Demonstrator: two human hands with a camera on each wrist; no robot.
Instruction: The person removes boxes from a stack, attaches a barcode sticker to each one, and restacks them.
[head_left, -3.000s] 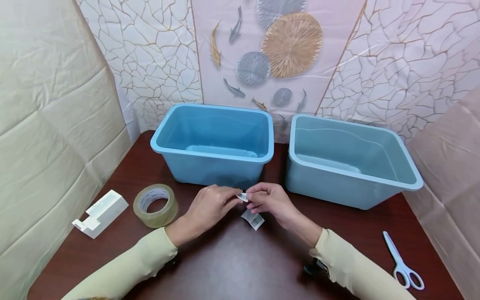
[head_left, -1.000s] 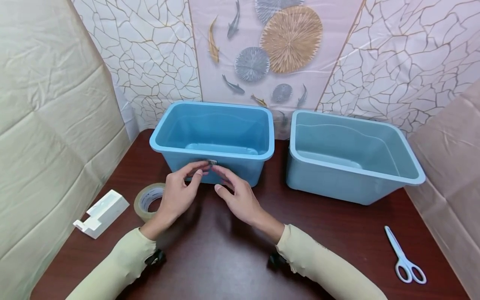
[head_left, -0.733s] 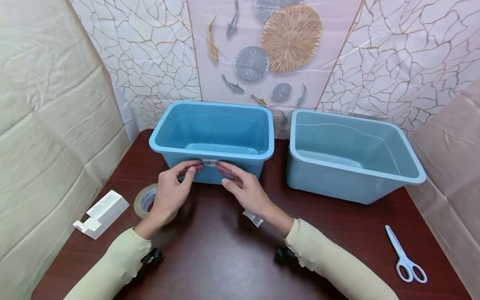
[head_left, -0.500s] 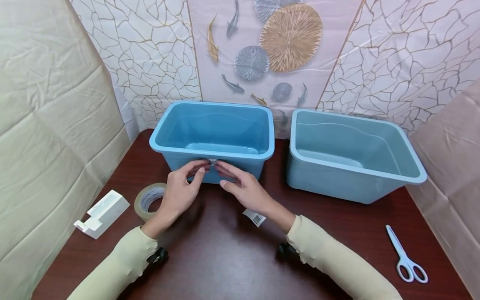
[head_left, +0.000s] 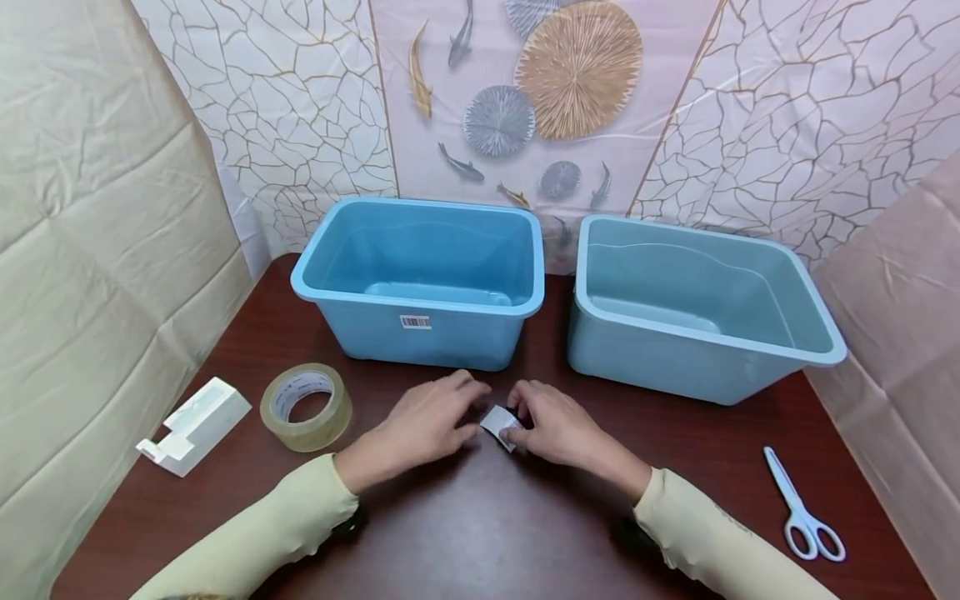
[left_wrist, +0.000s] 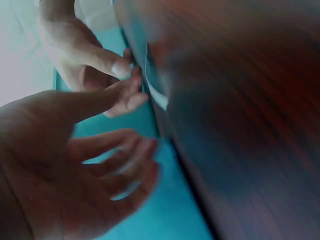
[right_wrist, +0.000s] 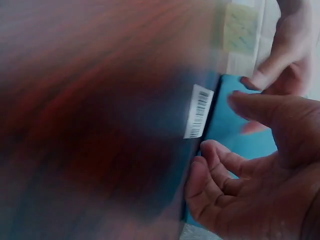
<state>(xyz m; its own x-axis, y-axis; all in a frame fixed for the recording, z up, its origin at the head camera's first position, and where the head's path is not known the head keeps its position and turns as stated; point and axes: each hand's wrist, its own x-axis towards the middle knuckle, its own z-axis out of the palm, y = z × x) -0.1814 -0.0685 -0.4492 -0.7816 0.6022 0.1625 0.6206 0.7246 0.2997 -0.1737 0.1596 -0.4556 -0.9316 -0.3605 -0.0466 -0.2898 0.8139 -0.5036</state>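
A small white barcode label (head_left: 498, 425) lies slightly curled on the dark table between my hands. My right hand (head_left: 558, 423) is at its right edge, the thumb overlapping it in the head view. In the right wrist view the thumb and loosely bent fingers stand apart beside the label (right_wrist: 199, 111), pinching nothing. To the left of it, my left hand (head_left: 427, 421) hovers with relaxed fingers and holds nothing. Another barcode label (head_left: 416, 322) is stuck on the front wall of the left blue bin (head_left: 352, 321), under the rim.
A grey-blue bin (head_left: 660, 367) stands at the right, beside the left bin. On the left are a roll of clear packing tape (head_left: 322, 425) and a white tape dispenser (head_left: 197, 427). Light blue scissors (head_left: 801, 504) lie at the right. Fabric walls surround the table (head_left: 465, 533).
Both hands pressed a barcode label onto the left bin's front, then left it there. They have come back toward me, to the second label on the table.
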